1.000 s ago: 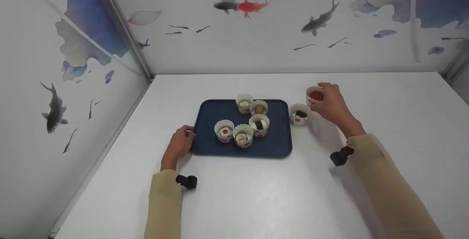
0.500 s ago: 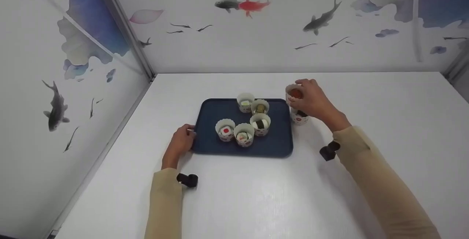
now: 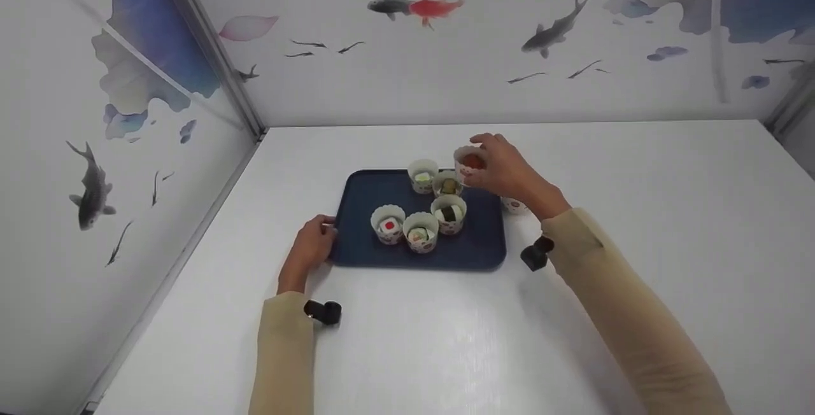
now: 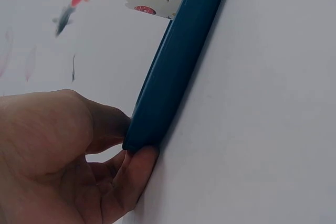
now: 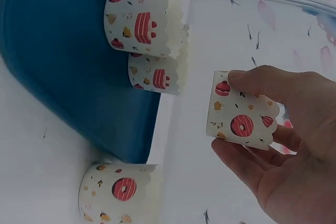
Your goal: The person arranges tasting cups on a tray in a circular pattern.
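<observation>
My right hand grips a printed paper baking cup with something orange-red inside, held in the air over the far right part of the blue tray. Thumb and fingers press on opposite sides of the cup. At the tray's left end, my left hand pinches the rim between thumb and fingers. Several scalloped cups stand upright on the tray, among them one with a red-dotted white piece, one with a sushi-like roll and one with a black-banded white piece.
Another paper cup stands on the white table just off the tray's right edge, partly hidden by my right hand. White walls with painted fish border the table at the back and left.
My right hand has carried the cup with the orange-red contents leftward, from right of the tray to over its far right part. My left hand keeps its place on the tray's rim.
</observation>
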Motion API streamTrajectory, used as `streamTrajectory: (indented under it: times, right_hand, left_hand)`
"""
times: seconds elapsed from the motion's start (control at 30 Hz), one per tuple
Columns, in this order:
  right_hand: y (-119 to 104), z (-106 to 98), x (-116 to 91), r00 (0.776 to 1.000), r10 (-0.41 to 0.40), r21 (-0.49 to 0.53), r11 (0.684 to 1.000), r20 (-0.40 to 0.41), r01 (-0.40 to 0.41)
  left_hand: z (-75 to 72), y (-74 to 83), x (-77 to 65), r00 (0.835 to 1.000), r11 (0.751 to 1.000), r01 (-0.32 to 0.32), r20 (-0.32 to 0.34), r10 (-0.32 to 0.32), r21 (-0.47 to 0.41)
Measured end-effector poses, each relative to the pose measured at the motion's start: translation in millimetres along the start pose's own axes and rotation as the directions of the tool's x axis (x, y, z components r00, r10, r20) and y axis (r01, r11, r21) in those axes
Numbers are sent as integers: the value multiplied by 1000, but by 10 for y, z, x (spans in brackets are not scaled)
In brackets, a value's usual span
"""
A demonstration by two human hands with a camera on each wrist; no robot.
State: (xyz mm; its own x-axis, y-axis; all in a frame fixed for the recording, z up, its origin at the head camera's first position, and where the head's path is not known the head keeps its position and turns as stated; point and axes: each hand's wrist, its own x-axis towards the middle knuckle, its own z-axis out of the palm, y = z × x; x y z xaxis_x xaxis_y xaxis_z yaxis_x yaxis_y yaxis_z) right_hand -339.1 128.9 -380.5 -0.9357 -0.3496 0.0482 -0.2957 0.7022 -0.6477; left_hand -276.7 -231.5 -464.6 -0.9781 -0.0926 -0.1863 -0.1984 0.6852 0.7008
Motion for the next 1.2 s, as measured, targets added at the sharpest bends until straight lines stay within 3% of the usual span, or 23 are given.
streamTrajectory:
  times: [0.27,0.43,0.63,1.2]
  right_hand:
    - [-155,237,123,998,-27,6,1000,49,27]
    - [-259,398,163,998,-41,13,999,39,41]
    - [-404,508,206,999,-33,17,999,8,33]
    - [-800,855,374,999,22,8,1000,23,-22]
  left_hand:
    - [-11,-26,-39,1000,1000,5,7,-5,3]
    - [-16,-15,-27,1000,1000,-12,-3,12,4]
    - [6,-2,-4,1000,1000,-8,10,8,-7]
    - [-14,-14,-2,1000,1000,1,10,-1,-3]
